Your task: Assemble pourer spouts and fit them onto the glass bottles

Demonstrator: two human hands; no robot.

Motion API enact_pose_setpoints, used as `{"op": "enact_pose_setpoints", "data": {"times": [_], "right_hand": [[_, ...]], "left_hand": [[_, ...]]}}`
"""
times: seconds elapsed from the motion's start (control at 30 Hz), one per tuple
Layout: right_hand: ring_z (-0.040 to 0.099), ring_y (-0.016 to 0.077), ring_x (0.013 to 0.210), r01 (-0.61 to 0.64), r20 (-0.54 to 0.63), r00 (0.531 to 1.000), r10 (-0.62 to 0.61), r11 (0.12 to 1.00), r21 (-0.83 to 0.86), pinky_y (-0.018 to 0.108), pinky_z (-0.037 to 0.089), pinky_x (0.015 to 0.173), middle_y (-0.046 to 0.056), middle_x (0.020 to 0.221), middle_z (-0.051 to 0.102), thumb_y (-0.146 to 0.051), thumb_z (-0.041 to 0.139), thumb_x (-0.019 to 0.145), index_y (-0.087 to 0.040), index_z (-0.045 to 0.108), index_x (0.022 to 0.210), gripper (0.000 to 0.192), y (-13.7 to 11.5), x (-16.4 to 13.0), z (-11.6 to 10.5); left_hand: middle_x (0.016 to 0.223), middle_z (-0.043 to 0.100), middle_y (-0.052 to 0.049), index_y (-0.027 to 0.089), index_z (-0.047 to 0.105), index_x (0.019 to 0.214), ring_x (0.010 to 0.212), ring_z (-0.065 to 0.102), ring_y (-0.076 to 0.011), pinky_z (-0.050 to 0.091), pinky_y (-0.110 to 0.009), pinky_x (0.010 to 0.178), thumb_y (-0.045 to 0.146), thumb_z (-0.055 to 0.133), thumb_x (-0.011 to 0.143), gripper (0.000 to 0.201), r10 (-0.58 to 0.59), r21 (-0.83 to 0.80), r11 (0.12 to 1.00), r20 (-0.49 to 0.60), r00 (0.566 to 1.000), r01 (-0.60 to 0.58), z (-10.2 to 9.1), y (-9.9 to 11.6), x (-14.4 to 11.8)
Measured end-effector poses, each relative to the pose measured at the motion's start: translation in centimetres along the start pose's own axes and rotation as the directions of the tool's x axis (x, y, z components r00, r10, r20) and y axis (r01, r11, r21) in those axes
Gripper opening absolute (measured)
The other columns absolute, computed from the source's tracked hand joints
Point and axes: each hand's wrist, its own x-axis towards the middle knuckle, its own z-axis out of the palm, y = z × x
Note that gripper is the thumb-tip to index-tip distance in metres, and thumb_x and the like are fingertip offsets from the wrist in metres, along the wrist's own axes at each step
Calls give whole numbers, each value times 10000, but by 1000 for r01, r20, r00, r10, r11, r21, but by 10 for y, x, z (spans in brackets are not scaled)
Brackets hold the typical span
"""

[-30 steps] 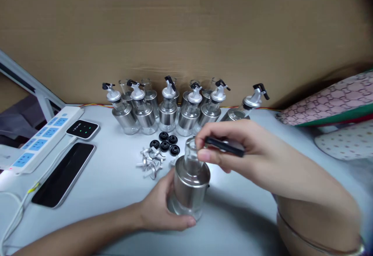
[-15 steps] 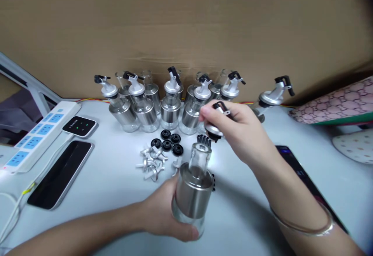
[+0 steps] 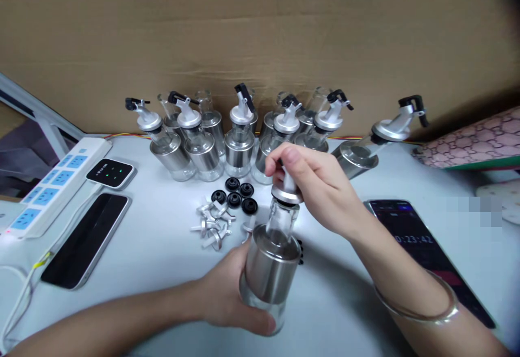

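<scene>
A glass bottle with a steel sleeve leans slightly in front of me, and my left hand is wrapped round its lower part. On its mouth sits a silver pourer spout with a black stopper below its rim. My right hand is closed round the upper part of that spout, which the fingers mostly hide. Just left of the bottle lie several black rubber stoppers and a heap of loose silver spout pieces. Small black parts show partly behind the bottle.
Several bottles topped with spouts stand in a row against the cardboard wall, with open bottles behind. Left are a power strip, a small black-faced device and a phone. Another phone lies under my right forearm.
My right hand has brought the pourer spout down and left onto the bottle's mouth; before, it was held above and to the right. My left hand keeps its hold on the bottle.
</scene>
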Motion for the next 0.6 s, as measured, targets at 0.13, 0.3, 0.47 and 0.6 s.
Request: {"op": "enact_pose_setpoints", "data": {"times": [0.13,0.3,0.47,0.6], "right_hand": [[501,105,535,-81,-81,991,104,964,254,238,354,502,-23,588,466,-532,490,920,-172,596,656,459,6,2,13],[515,92,441,-123,-207,942,264,846,519,240,387,479,-55,535,396,-501,619,820,-162,588,619,395,16,5,31],[521,87,402,-144,-142,922,360,661,736,252,474,528,-68,507,391,-431,632,801,-180,495,583,360,17,2,38],[498,74,382,-213,-14,920,392,531,820,246,494,530,-76,507,375,-406,609,826,-186,442,586,366,14,1,38]], "left_hand": [[878,602,-21,189,488,1142,751,542,-157,411,-288,653,381,810,590,667,-29,-68,997,15,999,30,1,0,-1],[816,578,-6,183,471,1001,695,535,-132,345,-239,575,455,796,599,585,-68,-101,993,-18,998,65,3,-2,0],[782,582,4,182,481,965,646,511,-114,318,-230,543,399,776,609,511,-39,-69,997,-20,999,37,4,0,0],[805,600,-2,181,508,1039,674,519,-124,350,-244,571,400,781,607,556,-30,-55,998,-28,999,28,3,1,-1]]}}
